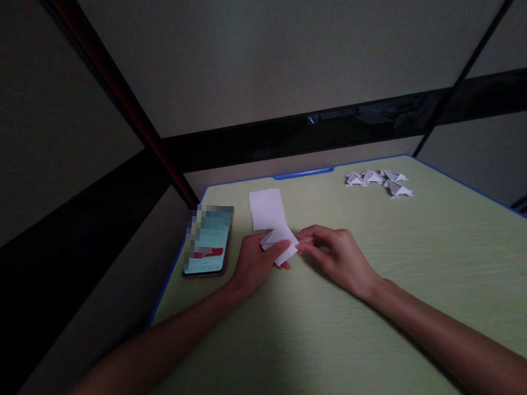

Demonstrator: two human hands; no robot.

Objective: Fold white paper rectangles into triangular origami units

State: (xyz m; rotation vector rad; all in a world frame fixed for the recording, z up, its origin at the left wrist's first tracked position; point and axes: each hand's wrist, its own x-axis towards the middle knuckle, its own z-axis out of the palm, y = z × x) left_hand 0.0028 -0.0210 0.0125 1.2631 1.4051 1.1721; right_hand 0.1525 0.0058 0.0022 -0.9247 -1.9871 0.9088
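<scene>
Mid-fold, I'd judge — the left hand (255, 260) pinches the folded paper (279, 238) over the table (425, 263), well apart from 4 paper figures (397, 189). The right hand (343, 258) meets its corner; gripping or not, I can't tell. Next calls, seemingly, for aligned edges — and firm pressing.

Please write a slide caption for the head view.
Left hand holds folded paper, right hand at its corner; four folded figures lie beyond.

I'm holding one partly folded white paper piece (279, 235). Got one flat squarish white paper sheet (267, 208) at 12 o'clock, one rectangular brown-edged phone (210, 240) at 11, and four folded white paper figures (397, 189) at my 1.
</scene>
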